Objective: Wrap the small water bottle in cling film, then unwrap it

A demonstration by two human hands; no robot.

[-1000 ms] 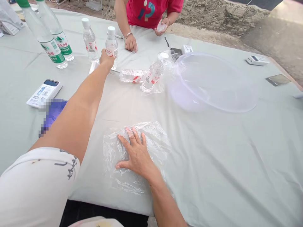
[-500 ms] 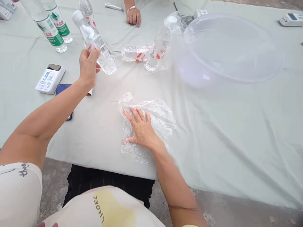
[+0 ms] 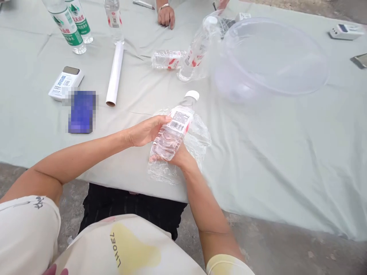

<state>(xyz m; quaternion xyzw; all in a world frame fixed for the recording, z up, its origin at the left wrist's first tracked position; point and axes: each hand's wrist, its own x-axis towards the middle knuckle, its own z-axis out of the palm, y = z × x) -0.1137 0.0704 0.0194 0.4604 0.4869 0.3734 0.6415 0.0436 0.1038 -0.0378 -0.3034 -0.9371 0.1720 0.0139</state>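
Note:
My left hand (image 3: 149, 130) is wrapped round a clear water bottle (image 3: 169, 139) with a white cap and a red-and-white label. The bottle leans, cap up and away to the right, over a crumpled sheet of clear plastic film (image 3: 197, 133) on the table. My right hand (image 3: 181, 156) lies on that film, its thumb stretched out to the left. Most of its fingers are hidden behind the bottle.
Left of the bottle lie a white paper-like roll (image 3: 115, 74), a blue phone-like item (image 3: 82, 112) and a white power bank (image 3: 66, 83). Several bottles stand farther back, one film-wrapped (image 3: 192, 61). A translucent basin (image 3: 237, 82) sits at right. Another person's hand (image 3: 166, 17) rests opposite.
My left hand has brought the bottle from the back left to above the plastic film. The bottle now covers much of my right hand, which stays on the film.

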